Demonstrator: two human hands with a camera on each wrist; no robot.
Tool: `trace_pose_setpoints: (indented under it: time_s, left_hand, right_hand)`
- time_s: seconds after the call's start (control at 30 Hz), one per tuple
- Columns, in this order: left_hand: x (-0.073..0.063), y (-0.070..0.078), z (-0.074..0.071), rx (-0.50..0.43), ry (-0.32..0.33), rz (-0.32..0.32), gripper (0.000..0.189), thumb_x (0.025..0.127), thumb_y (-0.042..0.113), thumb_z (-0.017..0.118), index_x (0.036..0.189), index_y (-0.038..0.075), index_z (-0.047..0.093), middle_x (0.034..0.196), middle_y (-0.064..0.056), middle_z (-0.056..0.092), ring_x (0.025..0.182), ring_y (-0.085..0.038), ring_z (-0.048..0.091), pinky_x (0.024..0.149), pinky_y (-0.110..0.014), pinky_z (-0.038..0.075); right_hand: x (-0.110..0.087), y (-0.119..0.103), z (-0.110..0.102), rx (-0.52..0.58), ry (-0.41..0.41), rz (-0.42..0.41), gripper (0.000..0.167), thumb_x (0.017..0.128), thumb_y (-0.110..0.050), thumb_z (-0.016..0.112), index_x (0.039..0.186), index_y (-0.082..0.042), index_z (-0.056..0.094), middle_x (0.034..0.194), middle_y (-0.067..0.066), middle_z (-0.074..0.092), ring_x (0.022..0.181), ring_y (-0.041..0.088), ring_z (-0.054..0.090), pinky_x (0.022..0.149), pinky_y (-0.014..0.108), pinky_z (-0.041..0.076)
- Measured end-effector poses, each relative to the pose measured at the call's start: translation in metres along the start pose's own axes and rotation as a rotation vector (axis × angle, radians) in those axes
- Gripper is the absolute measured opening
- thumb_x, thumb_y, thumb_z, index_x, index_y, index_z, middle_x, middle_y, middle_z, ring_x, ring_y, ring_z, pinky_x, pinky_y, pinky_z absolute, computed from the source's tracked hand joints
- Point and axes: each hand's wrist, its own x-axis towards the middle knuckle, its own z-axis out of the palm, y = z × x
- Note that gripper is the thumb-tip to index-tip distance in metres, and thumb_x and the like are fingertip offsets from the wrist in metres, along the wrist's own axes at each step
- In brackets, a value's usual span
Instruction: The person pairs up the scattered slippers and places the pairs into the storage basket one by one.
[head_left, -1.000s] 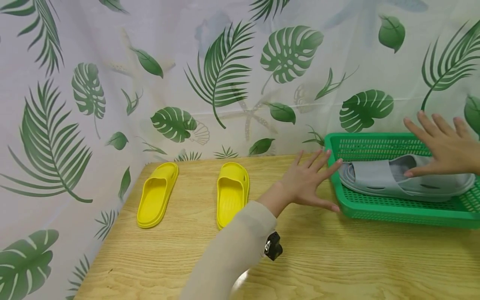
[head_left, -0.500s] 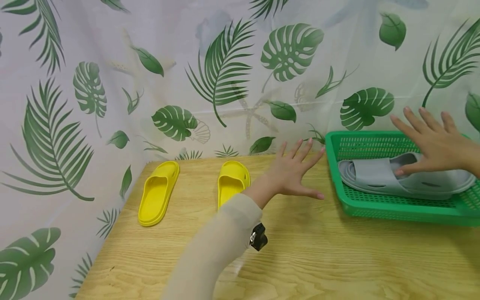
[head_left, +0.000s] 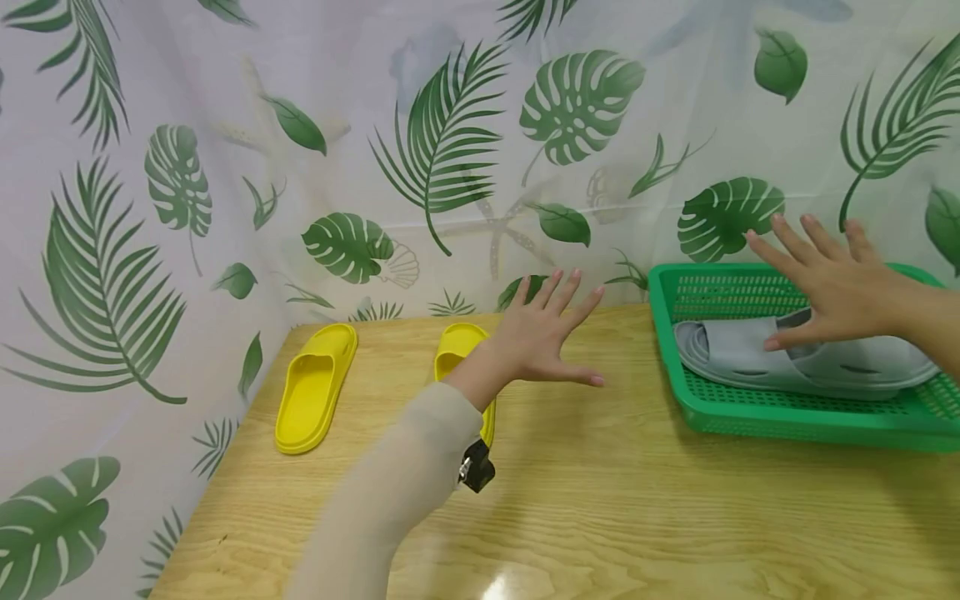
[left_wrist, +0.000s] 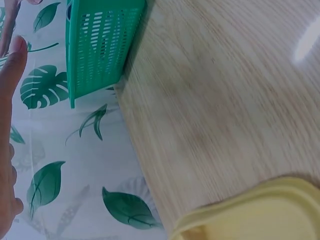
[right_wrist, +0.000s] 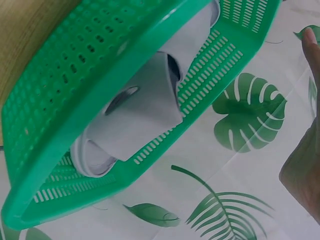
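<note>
My left hand [head_left: 534, 333] hovers with fingers spread just right of a yellow slipper [head_left: 454, 342], which my wrist and forearm partly cover. Farther left on the table lies another yellow slipper [head_left: 315, 390], toe toward the back. Over the green basket [head_left: 795, 421] my right hand [head_left: 847, 287] is held in the air, fingers spread and holding nothing. Grey slippers [head_left: 742, 354] lie lengthwise in that basket, overlapped in the head view by the right hand. The right wrist view shows the grey slippers [right_wrist: 142, 107] inside the basket walls, with the hand off to the side.
A wooden table [head_left: 637, 508] carries everything. Behind it and along its left side hangs a white curtain [head_left: 315, 108] printed with green leaves. A small black camera [head_left: 477, 467] is strapped to the left wrist.
Both hands have drifted left, fingers still spread. My left hand has come away from the basket's left edge toward the nearer yellow slipper. The slippers and basket have stayed in place.
</note>
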Motion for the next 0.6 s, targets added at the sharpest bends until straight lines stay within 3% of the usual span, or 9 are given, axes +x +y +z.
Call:
trace_pose_setpoints:
  time_s: [0.33, 0.6]
  left_hand:
    - [-0.016, -0.017, -0.004, 0.014, 0.031, 0.012, 0.108, 0.074, 0.084, 0.041, 0.152, 0.027, -0.007, 0.159, -0.007, -0.006, 0.146, -0.028, -0.008, 0.114, -0.056, -0.001]
    - [-0.030, -0.039, -0.008, 0.008, 0.015, -0.022, 0.108, 0.075, 0.081, 0.045, 0.153, 0.025, -0.004, 0.159, -0.008, -0.005, 0.146, -0.028, -0.006, 0.113, -0.057, -0.001]
  right_hand:
    - [0.009, -0.010, -0.007, -0.017, 0.016, -0.026, 0.132, 0.063, -0.064, 0.075, 0.151, -0.024, -0.014, 0.155, 0.014, -0.021, 0.138, 0.038, -0.025, 0.100, 0.059, -0.027]
    - [0.023, -0.022, -0.017, 0.048, 0.001, -0.060, 0.131, 0.064, -0.061, 0.076, 0.151, -0.023, -0.014, 0.154, 0.011, -0.024, 0.139, 0.040, -0.022, 0.101, 0.061, -0.024]
